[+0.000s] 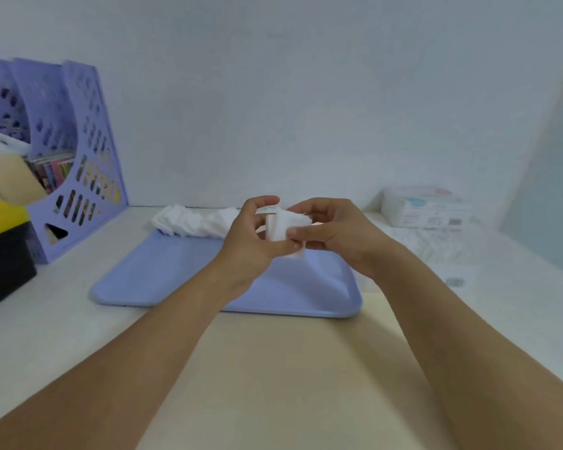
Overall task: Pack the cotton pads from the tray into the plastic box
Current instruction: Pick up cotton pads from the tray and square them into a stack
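A lilac tray (176, 274) lies on the table in front of me. Along its far edge a row of white cotton pads (192, 222) leans in a loose line. Above the tray's right half both hands meet around a small stack of cotton pads (281, 230). My left hand (251, 245) pinches the stack from the left and my right hand (335, 235) grips it from the right. A clear plastic box (424, 207) with a printed label stands at the far right by the wall.
A lilac perforated file rack (75, 164) with books and papers stands at the far left. A black and yellow case (0, 251) sits at the left edge. A clear wrapper with a barcode (449, 254) lies right of the tray. The wall runs close behind.
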{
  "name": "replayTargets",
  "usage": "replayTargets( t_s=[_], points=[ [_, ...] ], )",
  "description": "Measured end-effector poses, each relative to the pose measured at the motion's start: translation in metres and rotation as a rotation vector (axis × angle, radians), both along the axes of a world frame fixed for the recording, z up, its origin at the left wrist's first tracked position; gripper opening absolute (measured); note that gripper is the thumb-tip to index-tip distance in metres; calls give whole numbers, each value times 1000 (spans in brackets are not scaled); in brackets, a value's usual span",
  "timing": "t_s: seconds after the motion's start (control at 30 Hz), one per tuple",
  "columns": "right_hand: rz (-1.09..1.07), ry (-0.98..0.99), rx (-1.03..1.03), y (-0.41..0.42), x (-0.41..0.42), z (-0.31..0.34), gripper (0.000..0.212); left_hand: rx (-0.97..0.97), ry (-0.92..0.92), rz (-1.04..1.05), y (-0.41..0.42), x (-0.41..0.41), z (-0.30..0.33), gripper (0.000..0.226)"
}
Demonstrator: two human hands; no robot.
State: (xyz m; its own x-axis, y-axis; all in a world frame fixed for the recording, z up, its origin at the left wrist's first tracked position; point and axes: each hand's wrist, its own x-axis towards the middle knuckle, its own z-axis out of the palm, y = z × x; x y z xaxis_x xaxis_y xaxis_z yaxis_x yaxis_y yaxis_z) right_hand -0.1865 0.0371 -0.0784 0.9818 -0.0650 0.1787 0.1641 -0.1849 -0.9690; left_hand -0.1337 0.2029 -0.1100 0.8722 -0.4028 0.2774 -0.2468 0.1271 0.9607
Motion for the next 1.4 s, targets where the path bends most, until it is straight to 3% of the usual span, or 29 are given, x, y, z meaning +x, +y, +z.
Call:
replayTargets(
  t_s=[0.1, 0.27, 0.37, 0.53, 0.7, 0.93, 1.1, 1.17, 1.23, 1.4],
  points=[
    [-35, -25, -62, -6, 0, 3, 29, -63, 56, 24, -1, 1, 1, 70],
    [-99, -60, -10, -7, 1, 1, 28, -22, 151, -74, -2, -4, 1, 24],
    [-190, -104, -38, -1, 2, -1, 30, -98, 201, -31, -8, -6, 1, 25],
    [-291, -140, -30, -2, 4, -2, 14, -274, 423, -114, -9, -12, 7, 27],
    [-339, -156, -114, -2, 7, -5, 13, -320, 512, -122, -6, -8, 5, 30],
    [-280, -165, -134, -1, 3, -2, 14, -317, 518, -75, -6, -8, 5, 28],
    [-247, -192, 116, -14, -5, 15, 23, -336, 529, -43, -5, -7, 5, 26],
    [-175, -178, 190, -20, -8, 17, 17, -320, 519, -50, -4, -7, 6, 27],
    [-124, -121, 130, -18, -8, 14, 7, -305, 506, -56, -5, -8, 7, 29],
    [-167, -104, -19, -6, -3, 2, 9, -245, 442, -101, -6, -10, 8, 30]
  ],
)
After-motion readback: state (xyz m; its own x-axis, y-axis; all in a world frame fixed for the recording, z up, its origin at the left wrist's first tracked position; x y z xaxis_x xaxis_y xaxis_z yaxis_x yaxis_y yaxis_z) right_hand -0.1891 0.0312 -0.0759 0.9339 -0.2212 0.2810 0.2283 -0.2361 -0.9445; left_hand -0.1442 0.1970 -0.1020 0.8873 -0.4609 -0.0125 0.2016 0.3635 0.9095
